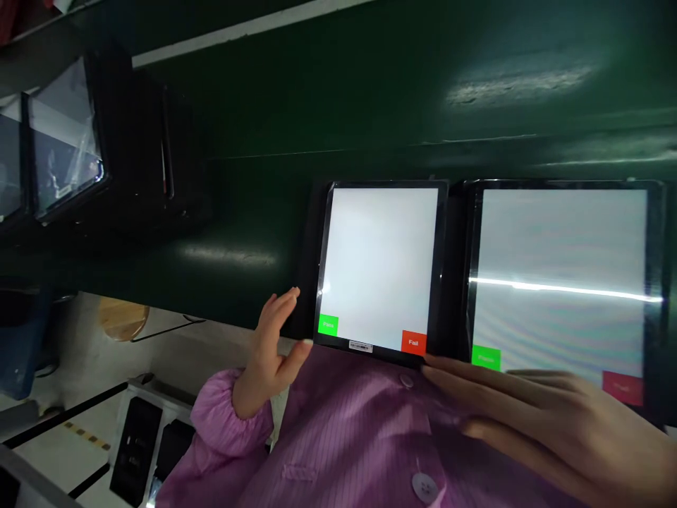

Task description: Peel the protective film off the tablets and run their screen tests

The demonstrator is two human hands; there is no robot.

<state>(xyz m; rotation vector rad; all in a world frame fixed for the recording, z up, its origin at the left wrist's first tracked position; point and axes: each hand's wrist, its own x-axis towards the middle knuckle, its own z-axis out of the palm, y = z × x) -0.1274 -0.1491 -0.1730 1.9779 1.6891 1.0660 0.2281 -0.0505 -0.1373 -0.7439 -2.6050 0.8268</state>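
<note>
Your left hand (269,353), open with fingers loosely spread, holds nothing; it hangs just beside the lower left corner of a tablet, a gathered pink smock cuff (225,423) at the wrist. At far left, black-framed tablets (63,141) stand under clear film, while two dark tablets (136,451) sit in a pale tray (135,386) near a wooden stool (123,317). On the green belt (338,92), your left-hand tablet (378,264) glows plain white, with a green Pass button (328,324), a red Fail button (413,342) and a barcode label (360,346) along its lower edge. Just beside it, the second tablet (560,240) shows a bright horizontal line and rainbow banding across its screen. Your right hand (550,430), open and flat, rests its fingers (508,384) over that tablet's lower edge, with no clear grip. Both tablets look light, stiff and thin, but their glass seems fragile and slick: the black bezels look like the safest place to take hold, with fingers kept off the screens.
</note>
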